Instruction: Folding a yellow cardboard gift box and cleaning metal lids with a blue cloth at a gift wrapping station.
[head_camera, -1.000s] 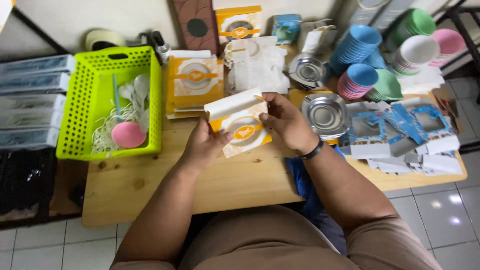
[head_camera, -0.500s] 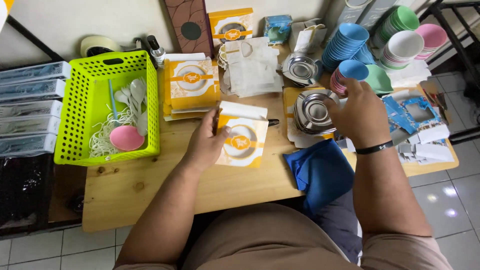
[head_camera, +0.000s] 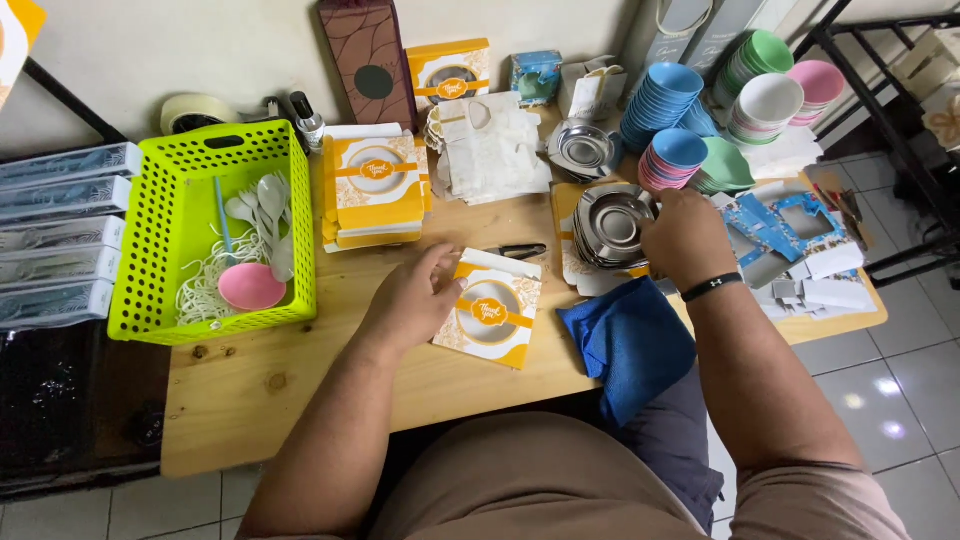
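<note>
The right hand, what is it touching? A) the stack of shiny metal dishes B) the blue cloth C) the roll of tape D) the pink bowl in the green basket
A: the right hand rests on the stack of shiny metal dishes, while the left hand holds the yellow-and-white box flat on the wooden table.

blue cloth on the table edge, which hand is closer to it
Right. The right hand is on the stack of metal dishes just above the blue cloth; the left hand rests on the yellow and white box, farther left.
</note>
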